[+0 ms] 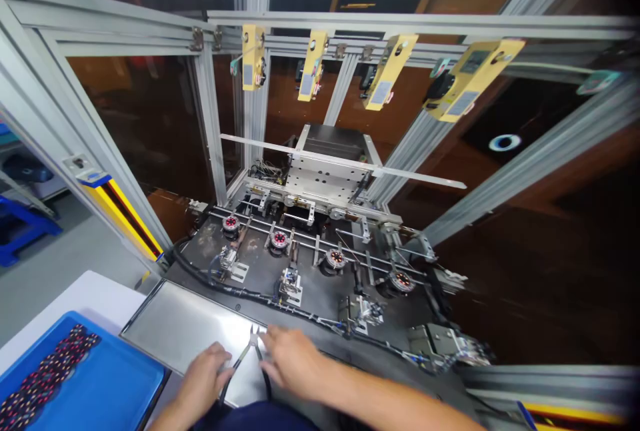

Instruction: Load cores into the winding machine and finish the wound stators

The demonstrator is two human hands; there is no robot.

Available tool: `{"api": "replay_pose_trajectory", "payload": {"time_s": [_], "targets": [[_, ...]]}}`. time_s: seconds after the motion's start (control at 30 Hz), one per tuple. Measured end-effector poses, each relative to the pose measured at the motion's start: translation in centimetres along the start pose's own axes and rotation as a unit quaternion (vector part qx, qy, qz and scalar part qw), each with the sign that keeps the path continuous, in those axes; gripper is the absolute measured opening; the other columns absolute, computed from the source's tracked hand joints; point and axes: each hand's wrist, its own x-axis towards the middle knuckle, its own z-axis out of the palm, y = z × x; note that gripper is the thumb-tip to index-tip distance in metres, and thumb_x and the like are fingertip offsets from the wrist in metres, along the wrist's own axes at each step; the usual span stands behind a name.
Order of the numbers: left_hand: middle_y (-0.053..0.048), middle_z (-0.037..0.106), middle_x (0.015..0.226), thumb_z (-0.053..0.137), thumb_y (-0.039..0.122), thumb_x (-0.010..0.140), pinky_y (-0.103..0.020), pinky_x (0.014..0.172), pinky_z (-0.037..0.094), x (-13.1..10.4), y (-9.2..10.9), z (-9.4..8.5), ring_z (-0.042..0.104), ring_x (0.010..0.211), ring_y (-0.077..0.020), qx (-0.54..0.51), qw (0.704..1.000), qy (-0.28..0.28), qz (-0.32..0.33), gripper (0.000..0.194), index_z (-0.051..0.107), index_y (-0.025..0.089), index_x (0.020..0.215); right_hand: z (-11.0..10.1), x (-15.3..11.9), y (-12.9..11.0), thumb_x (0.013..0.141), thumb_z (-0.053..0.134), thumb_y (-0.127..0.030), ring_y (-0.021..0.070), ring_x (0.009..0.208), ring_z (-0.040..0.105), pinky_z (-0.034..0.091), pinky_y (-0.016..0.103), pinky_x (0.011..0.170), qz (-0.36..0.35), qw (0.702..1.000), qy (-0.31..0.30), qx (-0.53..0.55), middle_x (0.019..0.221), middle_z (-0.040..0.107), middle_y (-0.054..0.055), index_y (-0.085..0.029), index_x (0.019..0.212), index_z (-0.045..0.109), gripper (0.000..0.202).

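Note:
A pair of cutting pliers (254,339) with dark handles lies over the bright metal plate (185,324), jaws pointing away from me and handles spread. My left hand (204,372) is beside the left handle, fingers bent, with a gap between thumb and fingertips. On the other side, my right hand (295,359) has its fingertips close to the pliers' joint and its thumb near the right handle. Whether either hand touches the pliers is hard to make out. Neither hand appears to be closed around anything.
Beyond the plate is a black fixture bed with several round parts, including a lit red one (279,239), rods and small clamps. Yellow sensor units (390,74) hang from an aluminium frame. At left, a blue tray (110,377) holds rows of dark, dotted round parts (45,377).

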Motion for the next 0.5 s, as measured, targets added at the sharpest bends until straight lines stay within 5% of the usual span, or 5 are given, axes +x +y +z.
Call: {"api": "replay_pose_trajectory", "payload": {"time_s": [0.17, 0.27, 0.37, 0.5], "targets": [[-0.016, 0.072, 0.113, 0.048, 0.039, 0.096, -0.044, 0.092, 0.052, 6.2, -0.1, -12.6, 0.069, 0.099, -0.0284, 0.118, 0.983, 0.135, 0.028, 0.038, 0.068, 0.013, 0.116, -10.2, 3.1, 8.9, 0.099, 0.046, -0.029, 0.03, 0.108, 0.059, 0.05, 0.048, 0.094, -0.037, 0.991, 0.127, -0.032, 0.117, 0.062, 0.019, -0.015, 0.119, 0.061, 0.029], [-0.012, 0.065, 0.126, 0.054, 0.042, 0.095, -0.052, 0.102, 0.045, 13.2, 0.8, -18.1, 0.059, 0.119, -0.0287, 0.188, 0.967, 0.147, 0.086, 0.039, 0.061, 0.017, 0.125, -12.2, 7.3, 13.4, 0.093, 0.06, -0.023, 0.031, 0.116, 0.056, 0.048, 0.051, 0.098, -0.055, 0.987, 0.146, -0.041, 0.125, 0.058, 0.018, -0.013, 0.117, 0.061, 0.027], [-0.011, 0.058, 0.137, 0.064, 0.037, 0.091, -0.056, 0.104, 0.043, 19.9, 1.2, -19.3, 0.054, 0.126, -0.0294, 0.251, 0.953, 0.106, 0.136, 0.036, 0.061, 0.019, 0.122, -11.0, 10.6, 15.8, 0.09, 0.067, -0.026, 0.03, 0.121, 0.055, 0.047, 0.053, 0.101, -0.078, 0.984, 0.154, -0.038, 0.133, 0.055, 0.013, -0.015, 0.12, 0.06, 0.033], [-0.011, 0.056, 0.139, 0.064, 0.035, 0.091, -0.057, 0.103, 0.045, 24.9, 0.1, -17.7, 0.055, 0.125, -0.0301, 0.304, 0.937, 0.06, 0.161, 0.038, 0.06, 0.019, 0.126, -8.6, 12.4, 17.2, 0.093, 0.065, -0.031, 0.0296, 0.124, 0.054, 0.047, 0.054, 0.102, -0.089, 0.982, 0.164, -0.036, 0.138, 0.054, 0.011, -0.017, 0.124, 0.059, 0.035]]}}
